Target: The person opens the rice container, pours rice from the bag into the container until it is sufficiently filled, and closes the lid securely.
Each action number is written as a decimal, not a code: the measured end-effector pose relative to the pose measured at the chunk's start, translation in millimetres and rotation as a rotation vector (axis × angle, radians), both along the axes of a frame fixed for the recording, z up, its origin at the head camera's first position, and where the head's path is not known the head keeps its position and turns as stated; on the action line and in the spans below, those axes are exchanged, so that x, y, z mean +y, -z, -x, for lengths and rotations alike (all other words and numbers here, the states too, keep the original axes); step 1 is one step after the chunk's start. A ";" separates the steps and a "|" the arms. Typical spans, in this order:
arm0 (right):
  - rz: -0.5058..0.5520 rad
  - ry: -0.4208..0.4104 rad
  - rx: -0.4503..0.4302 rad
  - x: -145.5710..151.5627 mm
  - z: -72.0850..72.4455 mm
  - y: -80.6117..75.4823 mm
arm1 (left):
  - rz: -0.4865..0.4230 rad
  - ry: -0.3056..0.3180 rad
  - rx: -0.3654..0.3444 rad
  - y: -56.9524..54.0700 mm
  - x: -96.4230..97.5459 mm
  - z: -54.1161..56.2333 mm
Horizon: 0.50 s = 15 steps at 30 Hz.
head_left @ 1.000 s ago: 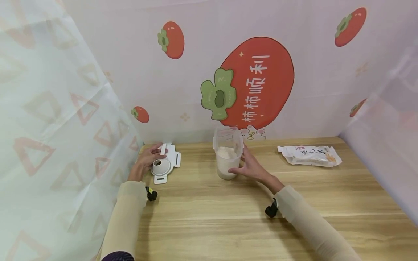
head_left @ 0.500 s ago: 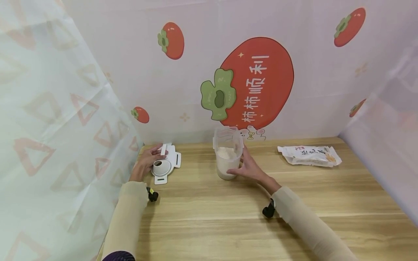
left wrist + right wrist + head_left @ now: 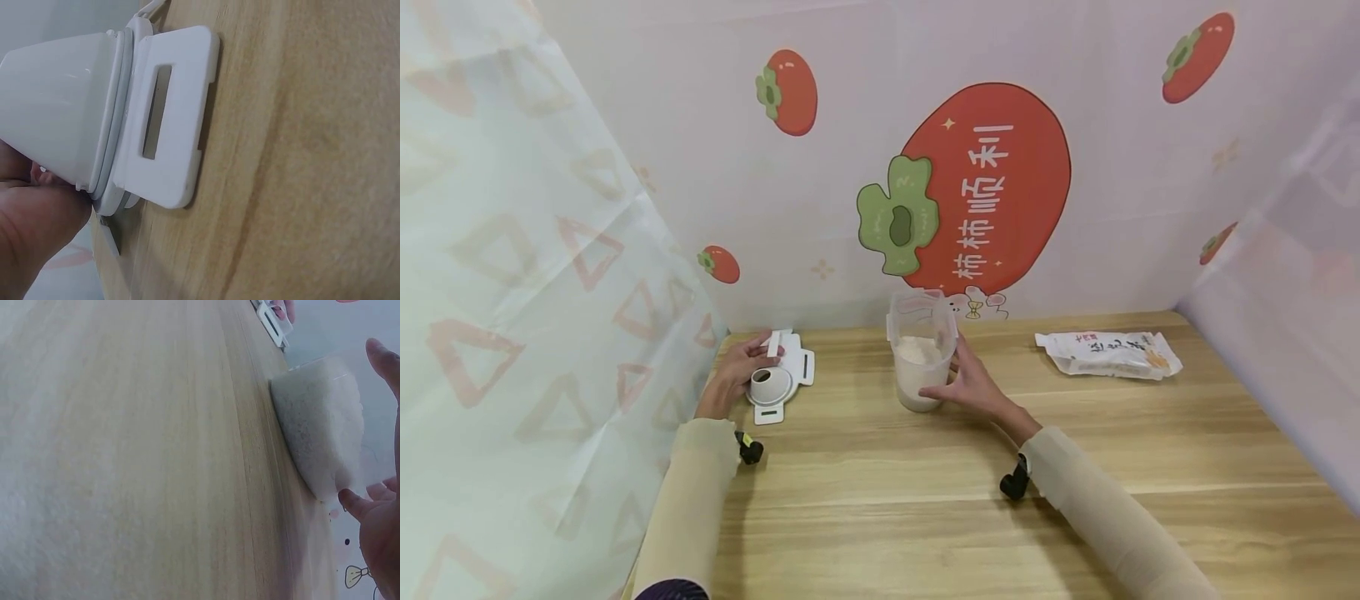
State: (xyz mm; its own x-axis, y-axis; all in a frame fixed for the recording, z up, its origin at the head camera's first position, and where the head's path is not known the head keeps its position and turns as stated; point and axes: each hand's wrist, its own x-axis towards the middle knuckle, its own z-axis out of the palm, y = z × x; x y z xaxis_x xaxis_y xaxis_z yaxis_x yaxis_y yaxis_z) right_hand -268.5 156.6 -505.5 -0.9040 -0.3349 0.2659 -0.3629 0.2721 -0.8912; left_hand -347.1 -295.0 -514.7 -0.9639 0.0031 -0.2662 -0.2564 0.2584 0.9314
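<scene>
At the left of the table, my left hand point(image 3: 739, 367) grips a white lid point(image 3: 797, 364) with side tabs, a raised strip and a cone-shaped spout point(image 3: 771, 385). The lid lies on the tabletop, its slotted tab point(image 3: 175, 119) large in the left wrist view. My right hand point(image 3: 973, 385) holds a clear plastic container point(image 3: 917, 379) from its right side, thumb in front and other fingers partly hidden behind. That container stands upright and uncovered near the back wall. White grainy contents point(image 3: 319, 419) fill its lower part.
A white printed plastic packet point(image 3: 1108, 355) lies at the back right of the wooden table point(image 3: 865, 500). Patterned sheets form a back wall point(image 3: 1120, 217) and side walls close around the table.
The right forearm has shifted slightly to the left while the hand stays on the container. The head view has moved a little; the lid, container and packet keep their places on the table.
</scene>
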 end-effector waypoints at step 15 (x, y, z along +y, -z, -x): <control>0.006 0.020 0.020 2.8 10.6 20.6 | -0.059 -0.015 0.051 -1.2 0.7 -5.4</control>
State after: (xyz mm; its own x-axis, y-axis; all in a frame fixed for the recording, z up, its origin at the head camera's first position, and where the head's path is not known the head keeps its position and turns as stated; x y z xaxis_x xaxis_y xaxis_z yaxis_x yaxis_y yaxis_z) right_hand -279.1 159.4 -526.1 -0.9049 -0.3152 0.2860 -0.3753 0.2739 -0.8855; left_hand -341.6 -294.4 -513.5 -0.9763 0.0026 -0.2163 -0.2115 0.1994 0.9568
